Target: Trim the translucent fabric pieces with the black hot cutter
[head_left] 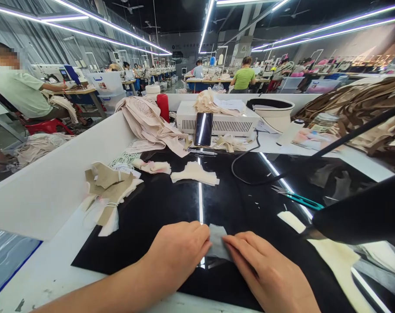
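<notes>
While both hands are busy near the front edge of the shiny black board (145,213), everything else on the bench just sits around them. The left hand (181,245) has its fingers and thumb drawn in close at the left edge of a small grey patch (217,238), and the right hand (266,261) pinches the opposite edge, so the patch is stretched between the two. It's over the front part of the board; from where I'm standing I can't tell if it's lying flat or lifted a bit.

Further back on the board there's a cream scrap (195,174), with a pinkish strip (153,167) just left of it and a tied tan bundle (114,187) farther left. Over on the right you've got teal snips (303,200), a big dark tool (360,213) poking in from the side, and a cream cloth piece (336,256) below it.

Behind the board a phone (203,129) leans against a vented white box (235,125), with a pen (202,152) lying in front. Draped pale cloth (148,121) is left of that, beside a red spool (163,108). Across the room, somebody in a bright green shirt (244,79) sits with their back to us.
</notes>
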### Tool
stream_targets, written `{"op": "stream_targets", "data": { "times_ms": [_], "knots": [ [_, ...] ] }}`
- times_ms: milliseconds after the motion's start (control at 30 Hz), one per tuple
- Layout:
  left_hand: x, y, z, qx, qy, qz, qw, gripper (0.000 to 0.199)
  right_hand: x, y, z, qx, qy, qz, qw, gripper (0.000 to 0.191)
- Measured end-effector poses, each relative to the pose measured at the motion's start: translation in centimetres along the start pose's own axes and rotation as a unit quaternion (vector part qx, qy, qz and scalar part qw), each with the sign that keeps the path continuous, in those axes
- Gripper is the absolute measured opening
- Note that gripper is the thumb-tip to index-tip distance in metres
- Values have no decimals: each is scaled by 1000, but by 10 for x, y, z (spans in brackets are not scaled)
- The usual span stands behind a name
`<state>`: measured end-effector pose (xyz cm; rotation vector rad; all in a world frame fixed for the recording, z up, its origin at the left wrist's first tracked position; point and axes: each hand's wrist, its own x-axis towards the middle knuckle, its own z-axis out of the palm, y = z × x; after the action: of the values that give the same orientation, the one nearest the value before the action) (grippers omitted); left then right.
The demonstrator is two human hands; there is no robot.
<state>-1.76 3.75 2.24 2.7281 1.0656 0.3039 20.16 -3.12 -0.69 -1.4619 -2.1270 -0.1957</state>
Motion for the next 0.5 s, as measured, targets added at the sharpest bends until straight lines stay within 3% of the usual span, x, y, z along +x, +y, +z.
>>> {"op": "stream_targets", "data": {
  "times_ms": [500],
  "knots": [
    [0,1,3,26,12,9,1000,13,-4,2,6,-4,-11,9,1000,30]
  ]
}}
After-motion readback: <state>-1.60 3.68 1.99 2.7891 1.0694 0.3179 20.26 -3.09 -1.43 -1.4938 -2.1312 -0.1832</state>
